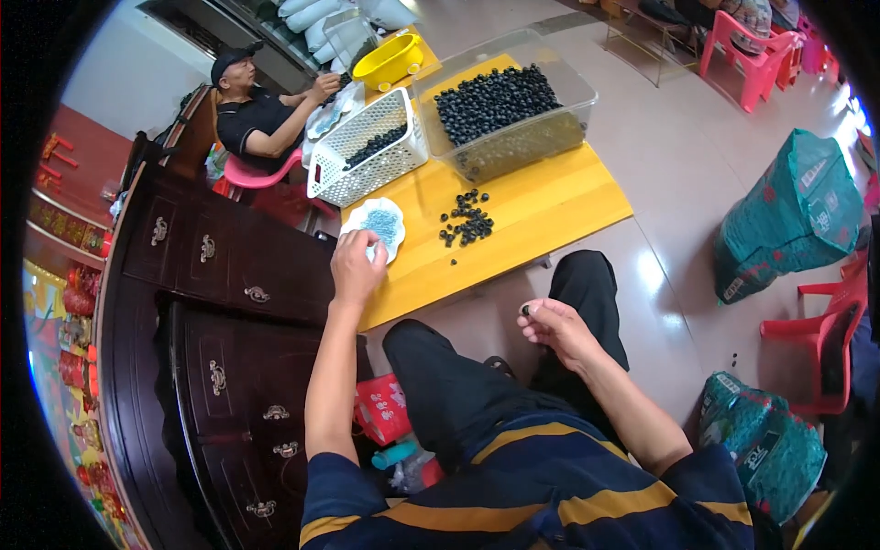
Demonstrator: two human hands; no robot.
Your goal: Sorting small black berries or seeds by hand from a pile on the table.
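My left hand (356, 269) is at the near edge of a white scalloped dish (398, 247) holding many tiny light-blue pieces (380, 223). Its thumb and fingers come together in a pinch; anything between the tips is too small to make out. Over my right thigh, my right hand (561, 332) pinches a small round black piece (526, 310) between thumb and fingers. Similar loose black pieces (469, 222) lie scattered on the yellow table (577, 188). Behind them stands a large clear plastic bin (513, 163) heaped with black pieces (495, 103).
A white perforated basket (362, 183) with some black pieces stands left of the bin, a yellow tub (387, 62) beyond. A seated person (266, 110) works at the far left. Dark drawers (238, 266) flank my left; green sacks (788, 215) and a red chair (830, 339) stand right.
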